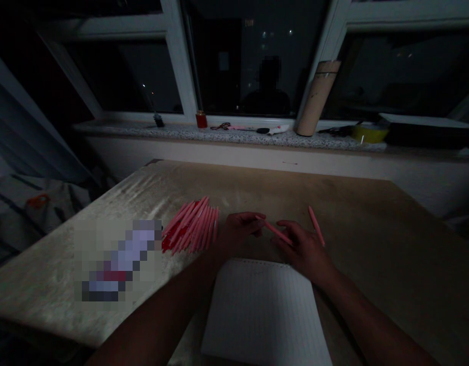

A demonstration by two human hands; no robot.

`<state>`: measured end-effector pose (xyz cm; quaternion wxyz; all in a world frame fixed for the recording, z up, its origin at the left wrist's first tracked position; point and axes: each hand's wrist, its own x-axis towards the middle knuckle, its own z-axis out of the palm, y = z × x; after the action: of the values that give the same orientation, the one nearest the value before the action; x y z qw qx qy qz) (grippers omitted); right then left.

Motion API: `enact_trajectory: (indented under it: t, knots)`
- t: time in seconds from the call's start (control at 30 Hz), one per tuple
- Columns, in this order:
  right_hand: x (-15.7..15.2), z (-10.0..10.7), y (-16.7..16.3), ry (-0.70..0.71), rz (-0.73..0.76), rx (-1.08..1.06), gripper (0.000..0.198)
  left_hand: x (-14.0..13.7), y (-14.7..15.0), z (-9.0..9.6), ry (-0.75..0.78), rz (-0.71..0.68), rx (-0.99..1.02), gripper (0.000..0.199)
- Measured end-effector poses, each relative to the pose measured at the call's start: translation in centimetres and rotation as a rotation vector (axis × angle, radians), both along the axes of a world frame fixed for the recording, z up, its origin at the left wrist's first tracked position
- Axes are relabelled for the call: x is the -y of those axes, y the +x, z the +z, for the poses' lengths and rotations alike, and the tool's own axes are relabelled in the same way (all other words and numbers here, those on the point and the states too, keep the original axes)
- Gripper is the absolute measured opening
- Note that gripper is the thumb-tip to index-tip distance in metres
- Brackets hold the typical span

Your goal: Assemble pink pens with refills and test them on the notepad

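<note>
A slim pink pen is held slantwise between my hands above the table. My left hand pinches its upper left end between thumb and fingertips. Around the lower right end curl the fingers of my right hand. Just past my right hand, a second pink pen lies alone on the tabletop. Left of my left hand sits a heap of similar pink pens, with some red showing among them. A lined paper pad lies below both hands, between my forearms.
The table reaches to the wall under a window. A blurred-out object lies at the left. On the stone sill stand a small red bottle, a tall tan cylinder and a yellow tape roll.
</note>
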<state>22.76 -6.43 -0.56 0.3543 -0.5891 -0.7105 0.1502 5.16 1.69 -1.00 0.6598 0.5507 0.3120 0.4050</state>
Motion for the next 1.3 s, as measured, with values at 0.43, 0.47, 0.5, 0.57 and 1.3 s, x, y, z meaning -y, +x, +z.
enact_trajectory:
  t: [0.43, 0.47, 0.5, 0.57, 1.3]
  knots:
    - [0.1, 0.4, 0.0, -0.008, 0.039, 0.089, 0.024, 0.1, -0.1, 0.2, 0.02, 0.006, -0.023, 0.036]
    - [0.1, 0.2, 0.0, -0.018, 0.024, 0.083, 0.026, 0.0, -0.1, 0.2, 0.023, 0.007, -0.021, 0.036]
    - [0.1, 0.1, 0.0, -0.025, 0.002, 0.074, 0.03, 0.0, -0.1, 0.2, 0.026, 0.009, -0.017, 0.036]
    - [0.1, -0.2, 0.1, -0.027, -0.038, 0.064, 0.031, 0.0, -0.1, 0.1, 0.029, 0.011, -0.006, 0.036]
    - [0.2, 0.2, 0.1, 0.0, -0.023, 0.085, 0.019, -0.1, -0.1, -0.2, 0.011, 0.022, -0.001, 0.034]
